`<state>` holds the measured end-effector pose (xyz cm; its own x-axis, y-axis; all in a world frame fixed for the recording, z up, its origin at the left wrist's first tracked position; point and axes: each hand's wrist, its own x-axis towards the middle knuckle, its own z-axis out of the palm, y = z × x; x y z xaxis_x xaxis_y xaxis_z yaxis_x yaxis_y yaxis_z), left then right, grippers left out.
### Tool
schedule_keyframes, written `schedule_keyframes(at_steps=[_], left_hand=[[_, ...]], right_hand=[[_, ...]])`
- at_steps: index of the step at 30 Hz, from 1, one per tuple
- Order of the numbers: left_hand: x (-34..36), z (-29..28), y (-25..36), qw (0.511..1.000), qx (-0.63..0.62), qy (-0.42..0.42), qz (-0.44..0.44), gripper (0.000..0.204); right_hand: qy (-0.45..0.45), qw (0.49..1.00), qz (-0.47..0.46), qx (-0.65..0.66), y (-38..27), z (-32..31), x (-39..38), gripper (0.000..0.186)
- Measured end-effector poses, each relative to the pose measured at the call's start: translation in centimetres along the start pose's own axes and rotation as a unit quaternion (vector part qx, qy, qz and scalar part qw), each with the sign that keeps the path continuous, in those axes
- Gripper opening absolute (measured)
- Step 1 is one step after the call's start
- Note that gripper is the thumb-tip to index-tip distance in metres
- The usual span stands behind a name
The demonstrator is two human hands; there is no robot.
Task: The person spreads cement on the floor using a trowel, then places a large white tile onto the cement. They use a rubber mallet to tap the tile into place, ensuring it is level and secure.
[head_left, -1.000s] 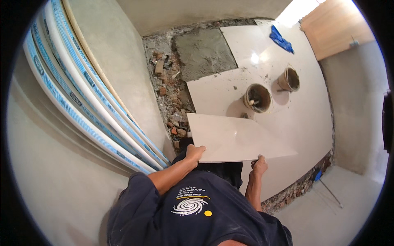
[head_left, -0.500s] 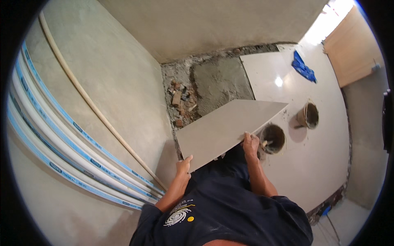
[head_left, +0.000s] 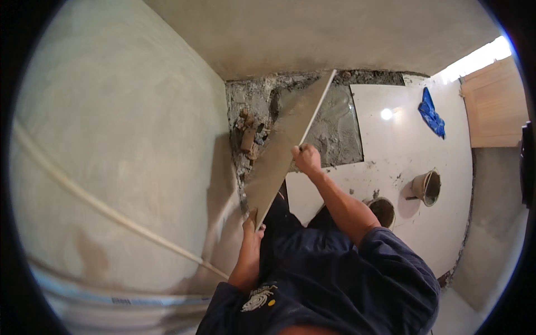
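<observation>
A large flat tile [head_left: 290,125] stands tilted between my hands, its thin pale edge turned to the right. My left hand [head_left: 254,226] is closed round its near corner. Farther along the same edge, my right hand [head_left: 306,158] grips it with bent fingers. Behind and to the right of the tile lies a bed of wet grey mortar [head_left: 338,131], partly hidden by it. Broken brick and rubble [head_left: 248,137] lie left of the tile, along the wall.
Pale laid tiles [head_left: 391,139] cover the floor on the right. Two buckets [head_left: 427,188] stand there, the nearer one partly behind my right arm. A crumpled blue bag [head_left: 431,114] lies farther back. Pipes [head_left: 123,223] lean along the left wall; a wooden panel [head_left: 494,103] stands at right.
The tile has swung from lying nearly flat to a steep tilt, its far end now toward the back wall. My right hand has moved forward and left with it. The view has shifted.
</observation>
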<state>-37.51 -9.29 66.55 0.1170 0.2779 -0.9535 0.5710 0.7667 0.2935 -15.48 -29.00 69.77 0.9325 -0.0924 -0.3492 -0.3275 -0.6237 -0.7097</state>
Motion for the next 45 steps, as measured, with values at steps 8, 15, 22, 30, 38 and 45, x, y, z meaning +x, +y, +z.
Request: schedule_keyframes(at_steps=[8,15,22,30,38,45], left_hand=[[10.3,1.6,8.6,0.992,0.073,-0.039,-0.091,0.045],[14.7,0.1,14.0,0.963,0.155,-0.083,-0.205,0.032],[14.3,-0.9,17.8,0.958,0.152,-0.014,-0.244,0.036],[13.1,-0.6,19.0,0.941,0.279,-0.028,-0.19,0.035],[20.2,-1.2,11.1,0.917,0.029,-0.132,-0.375,0.037],[23.3,-1.8,-0.2,0.966,0.105,-0.068,-0.227,0.049]], right_hand=[[-0.082,0.997,0.012,-0.007,-8.0,11.4,10.4,0.038],[-0.112,0.992,-0.05,-0.026,-12.3,17.9,15.1,0.03],[-0.101,0.991,-0.043,0.074,-13.9,21.8,14.3,0.026],[-0.245,0.952,-0.001,0.184,-6.9,16.5,8.8,0.045],[0.109,0.971,-0.192,0.09,-9.1,7.6,23.8,0.035],[-0.109,0.791,-0.345,-0.494,-20.2,12.7,38.3,0.042]])
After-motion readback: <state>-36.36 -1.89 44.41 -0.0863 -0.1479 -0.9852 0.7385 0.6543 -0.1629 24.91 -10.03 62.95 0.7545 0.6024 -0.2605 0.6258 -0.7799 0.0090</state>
